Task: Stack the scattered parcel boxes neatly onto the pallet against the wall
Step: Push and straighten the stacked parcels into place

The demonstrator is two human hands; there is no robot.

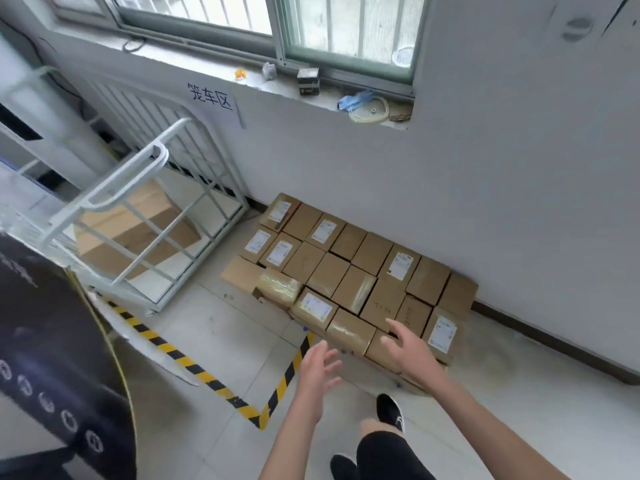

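Note:
Several brown parcel boxes (349, 271) lie packed in tight rows on the floor against the white wall, some with white labels, some wrapped in clear tape. The pallet beneath them is hidden. My right hand (407, 344) hovers over the nearest row with fingers spread and holds nothing. My left hand (317, 370) reaches forward over the floor just short of the front boxes, fingers straight and empty.
A white metal roll cage (149, 216) with large cardboard boxes inside stands to the left. Yellow-black hazard tape (194, 367) marks the floor. A dark object (52, 358) fills the lower left. The windowsill (311, 95) above holds small clutter. My shoe (391, 412) stands near the stack.

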